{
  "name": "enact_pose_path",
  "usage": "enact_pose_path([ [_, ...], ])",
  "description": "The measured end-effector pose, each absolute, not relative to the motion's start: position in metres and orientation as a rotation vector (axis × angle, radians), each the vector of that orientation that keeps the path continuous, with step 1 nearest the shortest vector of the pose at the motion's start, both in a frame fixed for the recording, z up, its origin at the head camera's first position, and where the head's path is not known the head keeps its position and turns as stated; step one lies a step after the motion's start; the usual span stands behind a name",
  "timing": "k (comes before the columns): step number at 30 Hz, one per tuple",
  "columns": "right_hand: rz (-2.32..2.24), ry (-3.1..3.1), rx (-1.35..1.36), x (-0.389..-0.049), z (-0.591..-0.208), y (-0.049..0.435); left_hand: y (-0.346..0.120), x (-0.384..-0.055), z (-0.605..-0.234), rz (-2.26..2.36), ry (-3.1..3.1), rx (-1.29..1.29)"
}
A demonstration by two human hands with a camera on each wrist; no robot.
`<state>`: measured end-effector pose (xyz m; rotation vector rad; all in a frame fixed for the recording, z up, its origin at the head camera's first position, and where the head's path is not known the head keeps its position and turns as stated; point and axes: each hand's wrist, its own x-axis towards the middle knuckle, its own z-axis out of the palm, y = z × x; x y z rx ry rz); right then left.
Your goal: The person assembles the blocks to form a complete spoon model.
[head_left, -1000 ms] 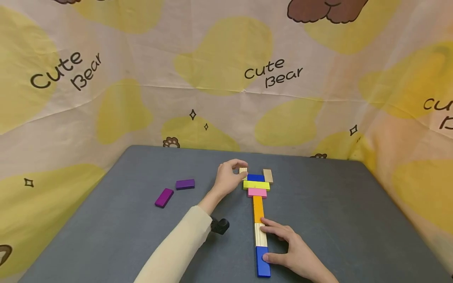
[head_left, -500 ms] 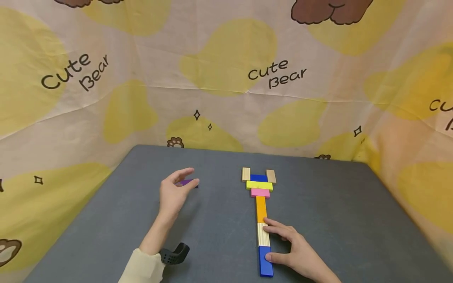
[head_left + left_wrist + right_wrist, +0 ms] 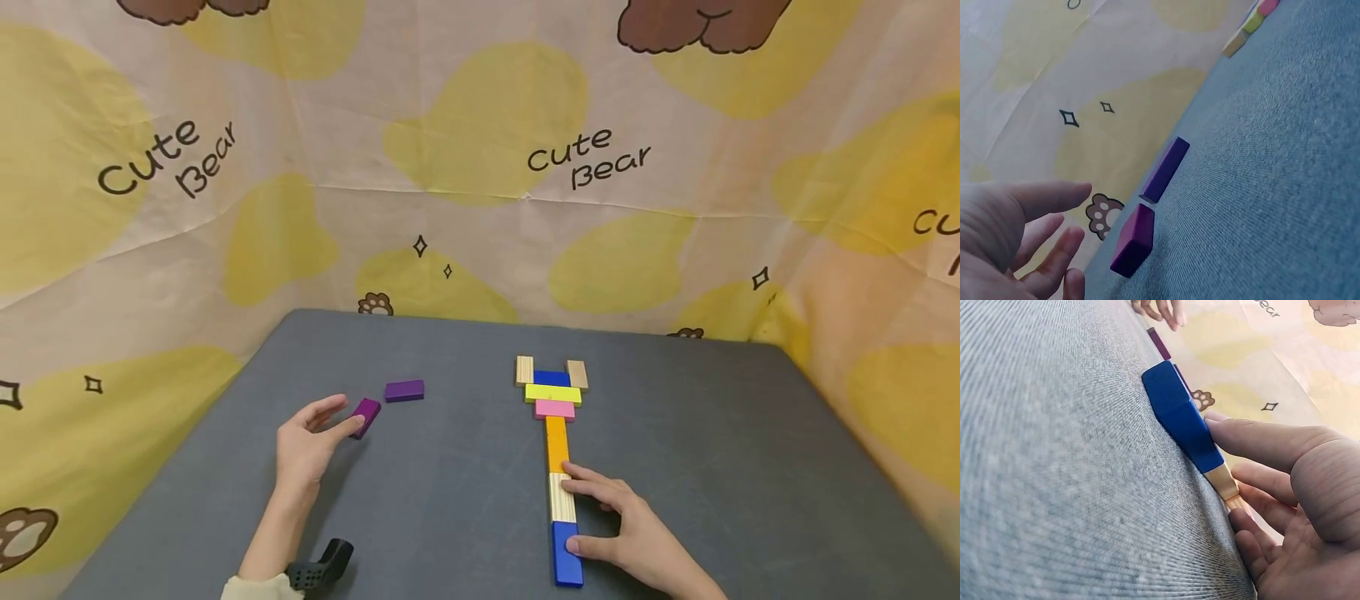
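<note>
My left hand (image 3: 303,454) hovers by a magenta wooden block (image 3: 369,412), fingers loosely bent and holding nothing. A gap shows between its fingertips and that block in the left wrist view. Just behind lies a darker purple block (image 3: 405,391). My right hand (image 3: 633,537) lies along the right side of a row of flat blocks. Its thumb touches the near blue block (image 3: 567,567), and its forefinger reaches the joint of a plain wood block (image 3: 558,504) and an orange block (image 3: 557,442). Its other fingers are partly hidden.
Beyond the orange block, a pink block (image 3: 555,410), a lime-yellow block (image 3: 552,394) and a far blue block (image 3: 551,378) lie crosswise. Plain blocks, one left (image 3: 525,371) and one right (image 3: 577,374), flank the far blue one. A patterned cloth (image 3: 465,150) hangs behind the grey table (image 3: 712,433).
My left hand has left the plain block at the row's far left end and moved left and nearer, past the purple block to the magenta one. My right hand keeps its place.
</note>
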<state>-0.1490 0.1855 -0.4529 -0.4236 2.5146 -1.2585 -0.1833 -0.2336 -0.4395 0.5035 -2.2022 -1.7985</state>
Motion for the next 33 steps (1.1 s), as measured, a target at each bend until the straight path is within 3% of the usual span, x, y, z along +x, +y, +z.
enact_pose_path([
  [33, -1.265, 2.511, -0.443, -0.151, -0.456, 0.188, -0.237, -0.19, -0.454, -1.627, -2.401, 0.529],
])
